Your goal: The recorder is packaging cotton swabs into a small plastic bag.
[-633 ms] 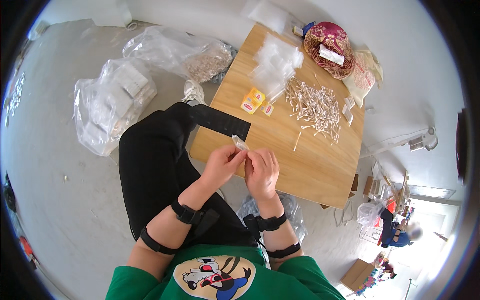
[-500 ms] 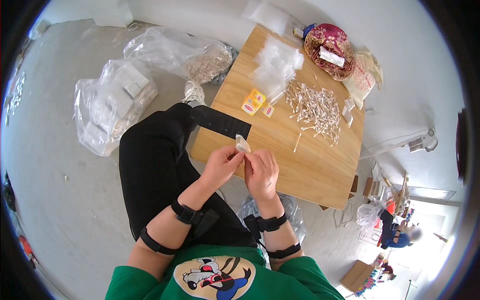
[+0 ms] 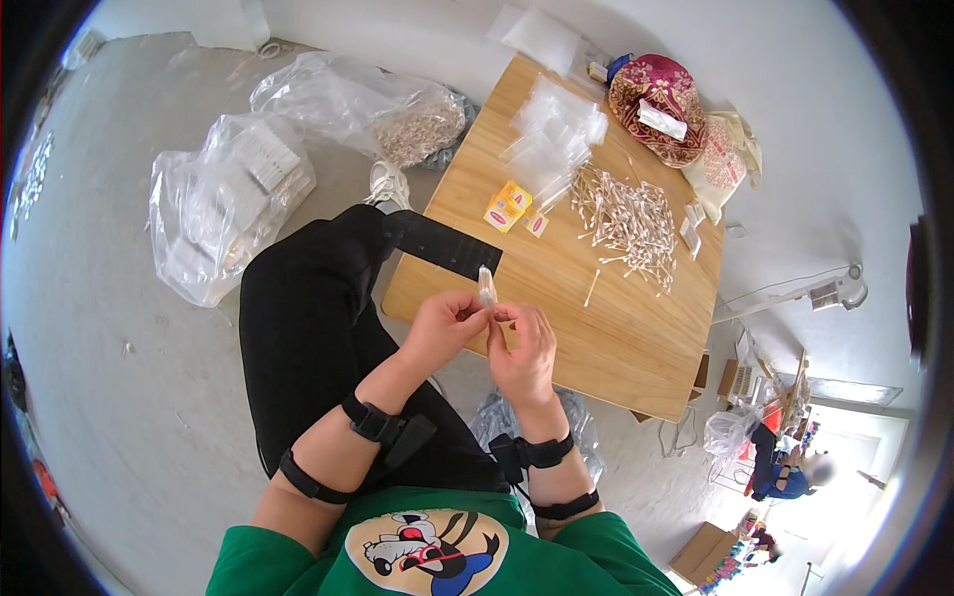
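Observation:
Over the near edge of the wooden table (image 3: 636,358), I hold a small clear plastic bag (image 3: 486,286) with pale contents, likely cotton swabs. Fingers of my left hand (image 3: 443,326) and my right hand (image 3: 525,348) pinch its lower end from both sides, tips nearly touching. The bag points away from me. Just beyond it a black strip (image 3: 447,248) lies across the table's left edge. A loose pile of cotton swabs (image 3: 626,219) spreads on the right half of the table, with a single swab (image 3: 592,288) apart from it.
Flat clear bags (image 3: 556,134) lie stacked at the far side, near yellow cards (image 3: 508,206). A patterned red hat (image 3: 656,94) and a cloth sack (image 3: 723,159) sit at the far right corner. Large plastic sacks (image 3: 229,209) stand on the floor left. Another person (image 3: 787,477) sits far right.
The small bag has turned more upright between my fingers, and my right hand's fingers have shifted along its lower end. The pile and the other table items stay as they were.

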The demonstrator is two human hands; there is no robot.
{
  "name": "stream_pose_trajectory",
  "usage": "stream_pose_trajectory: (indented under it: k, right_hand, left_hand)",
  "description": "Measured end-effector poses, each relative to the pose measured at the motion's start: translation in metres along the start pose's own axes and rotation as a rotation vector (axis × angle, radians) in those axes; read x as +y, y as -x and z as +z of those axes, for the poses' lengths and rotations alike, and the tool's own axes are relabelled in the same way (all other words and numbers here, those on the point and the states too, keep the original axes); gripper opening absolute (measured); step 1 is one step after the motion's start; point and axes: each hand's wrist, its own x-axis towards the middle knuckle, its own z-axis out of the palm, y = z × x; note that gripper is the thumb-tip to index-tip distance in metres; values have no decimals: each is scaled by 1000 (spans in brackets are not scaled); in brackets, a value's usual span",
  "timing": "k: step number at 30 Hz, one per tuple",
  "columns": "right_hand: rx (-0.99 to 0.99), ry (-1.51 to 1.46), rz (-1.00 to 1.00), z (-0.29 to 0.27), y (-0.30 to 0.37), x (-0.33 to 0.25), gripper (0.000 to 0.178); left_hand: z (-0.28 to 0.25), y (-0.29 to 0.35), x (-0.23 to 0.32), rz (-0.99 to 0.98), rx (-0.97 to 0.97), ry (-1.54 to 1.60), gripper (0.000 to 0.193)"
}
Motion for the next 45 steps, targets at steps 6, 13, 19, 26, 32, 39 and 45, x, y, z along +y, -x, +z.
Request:
stream_pose_trajectory:
  k: [6, 13, 19, 26, 32, 39, 45]
  right_hand:
    - [33, -36, 126, -7, 1, -1, 20]
    - [77, 18, 113, -13, -2, 3, 17]
    - [26, -28, 58, -16, -4, -2, 14]
    - [72, -328, 375, -31, -6, -4, 12]
    - [52, -444, 429, -39, -3, -5, 11]
    - [54, -789, 528, -43, -3, -11, 9]
    - [92, -595, 556, -38, -6, -15, 12]
  left_hand:
    - [-1, 1, 4, 101, -32, -167, 12]
    - [1, 3, 7, 211, -69, -164, 12]
    - [1, 4, 8, 255, -74, -172, 12]
    - [-6, -4, 9, 211, 157, 252, 29]
    - [-6, 0, 12, -36, -87, 408, 27]
    - [-3, 3, 17, 18, -72, 409, 24]
    - [-1, 5, 18, 77, -36, 361, 25]
